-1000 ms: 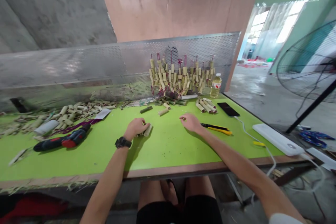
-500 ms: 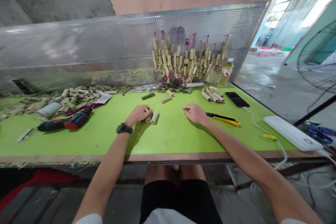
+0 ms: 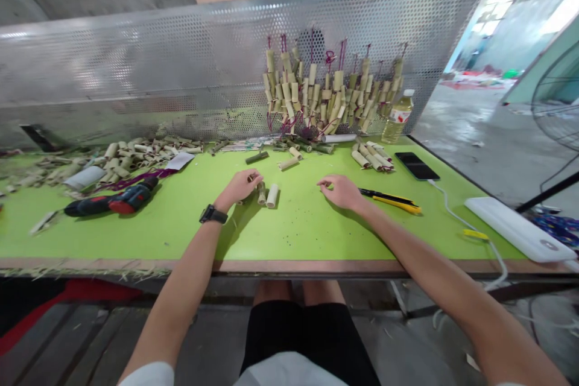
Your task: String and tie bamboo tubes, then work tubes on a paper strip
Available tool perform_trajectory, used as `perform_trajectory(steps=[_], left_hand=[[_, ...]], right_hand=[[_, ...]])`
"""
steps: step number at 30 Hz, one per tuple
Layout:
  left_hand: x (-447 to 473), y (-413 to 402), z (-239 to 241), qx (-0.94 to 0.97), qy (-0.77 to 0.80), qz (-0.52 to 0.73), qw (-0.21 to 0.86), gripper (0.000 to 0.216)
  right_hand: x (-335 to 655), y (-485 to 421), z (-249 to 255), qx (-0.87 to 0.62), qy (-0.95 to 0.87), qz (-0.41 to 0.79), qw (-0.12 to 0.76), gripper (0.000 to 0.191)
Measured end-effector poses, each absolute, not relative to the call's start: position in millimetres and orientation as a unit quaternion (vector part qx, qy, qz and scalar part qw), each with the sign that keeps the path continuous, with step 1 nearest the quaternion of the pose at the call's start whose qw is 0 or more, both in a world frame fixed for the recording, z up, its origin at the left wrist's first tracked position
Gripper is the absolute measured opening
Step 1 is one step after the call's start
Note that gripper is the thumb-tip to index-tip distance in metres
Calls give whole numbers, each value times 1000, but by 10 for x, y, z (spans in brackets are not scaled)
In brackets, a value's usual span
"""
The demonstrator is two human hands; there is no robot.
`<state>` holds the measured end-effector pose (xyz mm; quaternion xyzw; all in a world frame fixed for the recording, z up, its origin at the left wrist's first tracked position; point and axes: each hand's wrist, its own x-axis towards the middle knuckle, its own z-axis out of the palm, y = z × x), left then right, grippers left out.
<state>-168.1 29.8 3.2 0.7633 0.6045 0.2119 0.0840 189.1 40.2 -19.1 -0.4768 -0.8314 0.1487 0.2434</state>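
Observation:
My left hand (image 3: 239,188), with a black watch on its wrist, is closed at a short bamboo tube (image 3: 261,194). Its thumb and fingers meet at the top of that tube. Just to the right, a paler bamboo tube (image 3: 272,196) rests on the green table. More tube ends are partly hidden beneath the left hand. My right hand (image 3: 340,192) rests on the table with its fingers curled and the fingertips together. Anything between those fingertips is too small to make out. Beside the right wrist lies a yellow and black utility knife (image 3: 392,200).
Bamboo tubes on purple cords (image 3: 312,93) hang against the perforated metal panel (image 3: 217,60). A heap of cut tubes (image 3: 122,166) and a cordless drill (image 3: 117,200) lie left. Rightward are tied tubes (image 3: 373,157), an oil bottle (image 3: 398,117), a phone (image 3: 416,166) and a white power bank (image 3: 515,229).
The camera view has shifted slightly. At my left hand, the tube by the fingertips stands out more and sits a little apart from the paler one. My right hand keeps its pose.

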Motion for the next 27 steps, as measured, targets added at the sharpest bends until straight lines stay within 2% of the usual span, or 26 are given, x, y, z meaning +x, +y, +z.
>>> perform_trajectory(steps=[6,13,27], left_hand=[[-1689,331,9,753,613,230,73,34],[-1804,362,-145,717,671,183,48,38],[-1659,419,-218,731,652,194,58,25]], right_hand=[[1865,367,-164,-477,-831,159,240,29],[1859,383,-196,-474,-834,175,222,31],[1843,383,-253,-448,-855,156,208,28]])
